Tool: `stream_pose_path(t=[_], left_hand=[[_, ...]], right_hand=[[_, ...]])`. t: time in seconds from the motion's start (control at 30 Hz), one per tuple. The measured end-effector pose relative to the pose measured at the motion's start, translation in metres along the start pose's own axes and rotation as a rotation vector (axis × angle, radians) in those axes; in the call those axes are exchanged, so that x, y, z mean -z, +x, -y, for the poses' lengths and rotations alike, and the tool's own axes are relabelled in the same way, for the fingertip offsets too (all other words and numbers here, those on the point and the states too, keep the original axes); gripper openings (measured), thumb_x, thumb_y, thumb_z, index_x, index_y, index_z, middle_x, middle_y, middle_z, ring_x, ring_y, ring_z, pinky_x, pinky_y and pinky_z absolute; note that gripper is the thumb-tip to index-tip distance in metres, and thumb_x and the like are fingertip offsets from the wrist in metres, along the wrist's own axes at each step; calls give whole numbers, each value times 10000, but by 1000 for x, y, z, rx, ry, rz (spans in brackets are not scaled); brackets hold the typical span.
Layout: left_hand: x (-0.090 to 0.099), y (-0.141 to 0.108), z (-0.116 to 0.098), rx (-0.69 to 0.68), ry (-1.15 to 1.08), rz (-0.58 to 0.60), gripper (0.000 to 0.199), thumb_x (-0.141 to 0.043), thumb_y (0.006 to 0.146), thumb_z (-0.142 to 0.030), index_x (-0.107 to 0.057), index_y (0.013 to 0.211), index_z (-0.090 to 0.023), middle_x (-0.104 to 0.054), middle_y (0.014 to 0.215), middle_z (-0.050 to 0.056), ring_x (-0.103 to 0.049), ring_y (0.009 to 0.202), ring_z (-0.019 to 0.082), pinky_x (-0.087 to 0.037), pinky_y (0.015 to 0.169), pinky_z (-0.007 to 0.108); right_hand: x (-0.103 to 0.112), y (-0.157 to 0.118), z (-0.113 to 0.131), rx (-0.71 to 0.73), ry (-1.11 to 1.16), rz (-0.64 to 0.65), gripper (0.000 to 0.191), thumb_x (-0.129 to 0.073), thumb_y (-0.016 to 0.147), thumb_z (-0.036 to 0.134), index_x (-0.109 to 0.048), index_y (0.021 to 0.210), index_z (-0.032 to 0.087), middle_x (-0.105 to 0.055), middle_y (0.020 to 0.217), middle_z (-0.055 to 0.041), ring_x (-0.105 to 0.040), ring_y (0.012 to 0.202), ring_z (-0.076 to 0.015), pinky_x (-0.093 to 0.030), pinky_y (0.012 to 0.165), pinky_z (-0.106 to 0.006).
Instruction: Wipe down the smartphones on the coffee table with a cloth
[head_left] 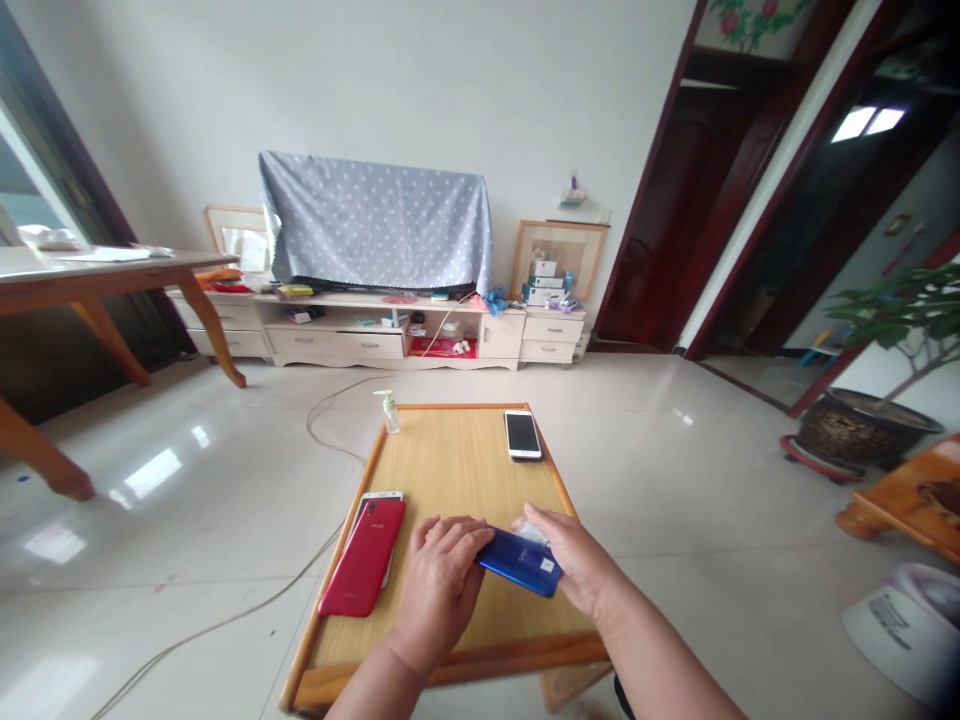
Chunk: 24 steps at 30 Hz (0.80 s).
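Note:
A blue smartphone (521, 562), back side up with a small white sticker, is held above the small wooden table (457, 450). My left hand (442, 575) is closed on its left end, fingers over the top edge. My right hand (574, 560) is at the right end, closed around a crumpled white tissue (532, 532) pressed against the phone's far edge. Its lower fingers are hidden. To the left, a red smartphone (367, 555) lies face down, partly over a white smartphone (386, 495). Another white smartphone (523, 435) with a dark screen lies at the far right corner, a dark edge beneath it.
A clear pump bottle (390, 413) stands at the table's far left corner. A cable (247, 603) runs across the floor on the left. A white bucket (900, 630) and potted plant (862, 430) stand right. A low TV cabinet (337, 345) lines the back wall.

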<state>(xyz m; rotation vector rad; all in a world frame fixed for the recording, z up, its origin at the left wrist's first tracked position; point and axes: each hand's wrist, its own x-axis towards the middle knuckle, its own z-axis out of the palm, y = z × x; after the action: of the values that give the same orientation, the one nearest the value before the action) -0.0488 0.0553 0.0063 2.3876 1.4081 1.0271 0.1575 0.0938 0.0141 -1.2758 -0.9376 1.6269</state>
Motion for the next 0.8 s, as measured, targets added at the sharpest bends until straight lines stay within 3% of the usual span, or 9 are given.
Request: stream_pose_path(t=[0.13,0.27,0.37,0.47,0.57,0.8], left_hand=[[-6,0,-2,187,-197,2,224,-499,960,-333,-639,1121,-264,-709,1029,45,-633,956,209,-441,866,358],[-19,2,5,436,-479,-26,302,-540,931,-433,-615,1137,-226,-709,963,36,-648,881,199,-467,749,282],[-28,4,13,577,-584,3,335,-574,896,-442,-611,1132,-207,-714,911,20,-653,830,193,-464,707,262],[-35,4,19,660,-546,23,330,-601,861,-428,-625,1101,-203,-719,880,14,-658,820,196,-455,699,261],[-39,4,22,706,-418,58,295,-611,838,-413,-640,1065,-227,-719,852,2,-660,811,197,-435,682,260],[-42,8,21,733,-218,154,258,-582,833,-368,-636,1062,-264,-724,916,6,-653,871,190,-401,696,260]], right_hand=[[17,12,-2,54,75,-141,410,-667,817,574,-680,911,176,-674,746,-49,-467,466,-99,-217,392,-214],[27,21,-6,48,176,-175,327,-680,824,505,-669,944,200,-702,820,-63,-547,550,-119,-293,414,-210],[29,24,-11,53,218,-183,313,-732,782,407,-683,1027,220,-723,1000,-64,-664,790,-171,-398,486,-203],[31,26,-14,84,282,-163,348,-758,725,292,-702,1061,225,-716,1114,-59,-667,1019,-231,-511,635,-240],[34,27,-16,125,318,-187,348,-775,665,209,-728,1010,194,-730,1097,-92,-662,1064,-270,-554,759,-307],[35,29,-21,120,187,-289,382,-809,671,321,-726,1013,173,-744,1050,-111,-696,983,-282,-536,693,-309]])
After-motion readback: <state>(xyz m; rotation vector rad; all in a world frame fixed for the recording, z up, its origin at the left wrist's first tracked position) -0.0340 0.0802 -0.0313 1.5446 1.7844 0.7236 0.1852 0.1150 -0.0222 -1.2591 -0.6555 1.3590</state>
